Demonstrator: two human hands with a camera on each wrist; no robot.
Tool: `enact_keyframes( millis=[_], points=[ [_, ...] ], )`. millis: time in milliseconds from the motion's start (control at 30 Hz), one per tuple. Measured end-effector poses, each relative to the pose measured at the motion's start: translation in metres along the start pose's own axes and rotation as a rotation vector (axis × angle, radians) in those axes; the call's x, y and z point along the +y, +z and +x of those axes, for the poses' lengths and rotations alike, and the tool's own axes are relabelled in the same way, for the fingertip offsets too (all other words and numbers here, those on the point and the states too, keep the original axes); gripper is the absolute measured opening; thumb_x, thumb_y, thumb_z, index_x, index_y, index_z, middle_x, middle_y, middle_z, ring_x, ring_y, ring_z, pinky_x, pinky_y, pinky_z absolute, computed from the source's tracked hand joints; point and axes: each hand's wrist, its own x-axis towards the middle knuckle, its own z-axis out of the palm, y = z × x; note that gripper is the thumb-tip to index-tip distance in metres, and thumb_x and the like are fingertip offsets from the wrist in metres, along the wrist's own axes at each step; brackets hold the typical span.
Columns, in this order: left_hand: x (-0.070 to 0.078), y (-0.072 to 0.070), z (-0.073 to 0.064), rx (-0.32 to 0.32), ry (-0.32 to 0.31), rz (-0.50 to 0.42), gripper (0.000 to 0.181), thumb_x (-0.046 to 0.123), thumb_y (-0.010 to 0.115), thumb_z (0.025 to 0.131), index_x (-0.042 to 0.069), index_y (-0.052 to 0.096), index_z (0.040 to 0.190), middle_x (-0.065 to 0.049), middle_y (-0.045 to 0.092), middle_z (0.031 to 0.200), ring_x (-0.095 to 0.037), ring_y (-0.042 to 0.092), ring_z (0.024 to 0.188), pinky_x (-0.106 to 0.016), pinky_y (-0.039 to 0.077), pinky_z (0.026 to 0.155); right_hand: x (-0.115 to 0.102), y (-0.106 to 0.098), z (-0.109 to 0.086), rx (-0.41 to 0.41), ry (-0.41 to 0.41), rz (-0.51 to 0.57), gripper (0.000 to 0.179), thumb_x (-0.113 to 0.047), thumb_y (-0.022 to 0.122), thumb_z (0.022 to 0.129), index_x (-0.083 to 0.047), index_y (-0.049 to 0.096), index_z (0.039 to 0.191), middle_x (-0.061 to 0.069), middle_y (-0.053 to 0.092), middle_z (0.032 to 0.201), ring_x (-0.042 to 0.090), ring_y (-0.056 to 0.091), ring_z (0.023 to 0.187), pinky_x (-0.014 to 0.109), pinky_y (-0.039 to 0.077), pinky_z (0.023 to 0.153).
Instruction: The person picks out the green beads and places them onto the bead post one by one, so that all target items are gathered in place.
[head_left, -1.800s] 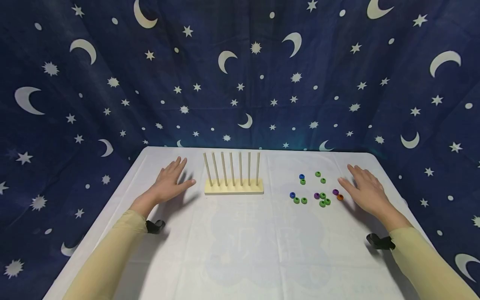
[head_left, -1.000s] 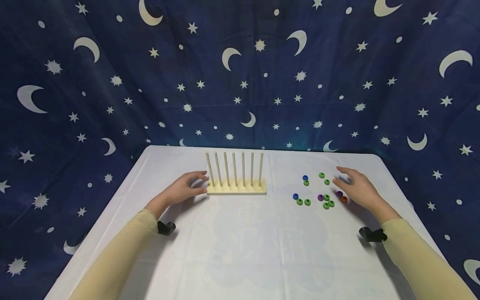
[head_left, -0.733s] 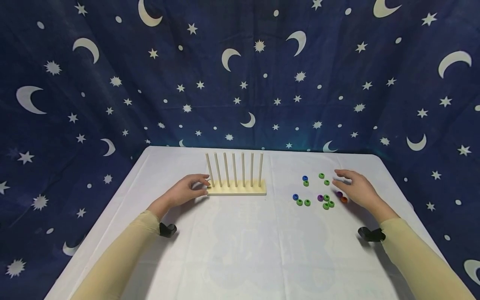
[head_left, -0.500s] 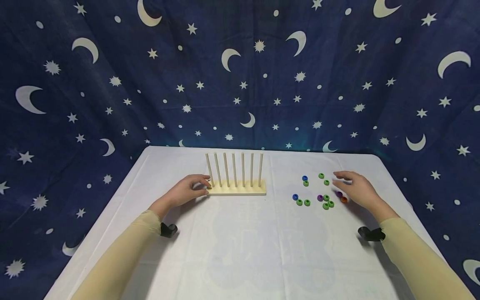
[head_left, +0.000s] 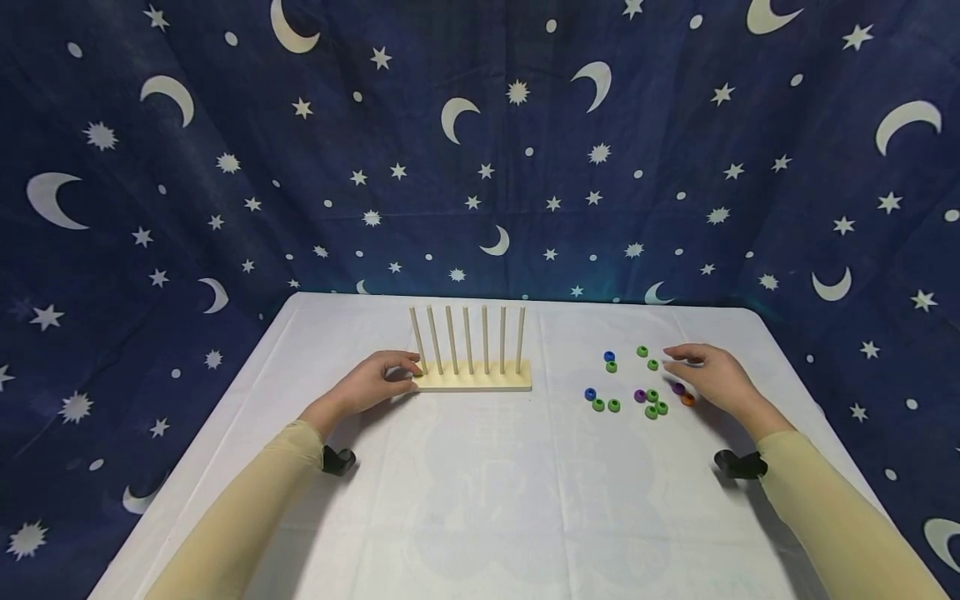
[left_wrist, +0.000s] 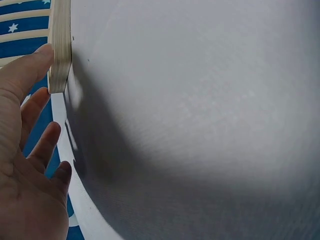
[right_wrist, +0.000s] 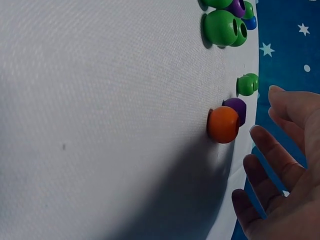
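A pale wooden rack (head_left: 476, 382) with several upright pegs stands at the table's back, left of middle. My left hand (head_left: 367, 383) holds the left end of its base; in the left wrist view the thumb (left_wrist: 35, 65) lies against the wood and the other fingers spread behind and below. My right hand (head_left: 716, 379) hovers with loosely bent fingers and nothing in them. Nearest to it are an orange bead (right_wrist: 223, 125) and a purple bead (right_wrist: 238, 107). Further left lie several green beads (head_left: 651, 412), another purple bead (head_left: 640, 396) and two blue beads (head_left: 590, 393).
A white cloth covers the table (head_left: 487, 500). Behind it hangs a dark blue curtain (head_left: 480, 125) with moons and stars. Black camera mounts (head_left: 738, 464) sit at both wrists.
My left hand has moved right to the rack's end and taken hold of the base. The right hand has moved slightly left, its fingers bending more. The beads stay put on the table.
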Motion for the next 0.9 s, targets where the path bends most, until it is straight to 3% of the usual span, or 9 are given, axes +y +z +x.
enact_keyframes(
  millis=[467,733,900],
  points=[
    [-0.003,0.001,0.003,-0.003,0.011,0.007,0.018,0.019,0.079,0.092,0.018,0.075,0.11,-0.009,0.06,0.143,-0.035,0.045,0.14,-0.055,0.029,0.119,0.007,0.0,0.004,-0.015,0.031,0.051,0.051,-0.035,0.065,0.101,0.001,0.061,0.137,0.029,0.053,0.14,0.045,0.049,0.125,0.062,0.044,0.103],
    [-0.001,0.001,0.001,0.003,0.007,0.026,0.018,0.021,0.08,0.091,0.021,0.075,0.109,-0.007,0.06,0.142,-0.034,0.046,0.14,-0.054,0.029,0.119,0.008,0.001,0.009,-0.025,0.047,0.024,0.05,-0.034,0.068,0.099,0.0,0.063,0.135,0.025,0.06,0.128,0.036,0.055,0.106,0.04,0.051,0.083],
    [-0.003,0.001,0.001,0.002,0.002,0.037,0.018,0.022,0.08,0.091,0.022,0.075,0.109,-0.006,0.061,0.142,-0.033,0.046,0.14,-0.054,0.029,0.119,0.01,0.002,0.011,-0.042,0.054,0.054,0.051,-0.035,0.071,0.097,-0.001,0.063,0.134,0.024,0.061,0.128,0.034,0.057,0.106,0.035,0.052,0.082]
  ],
)
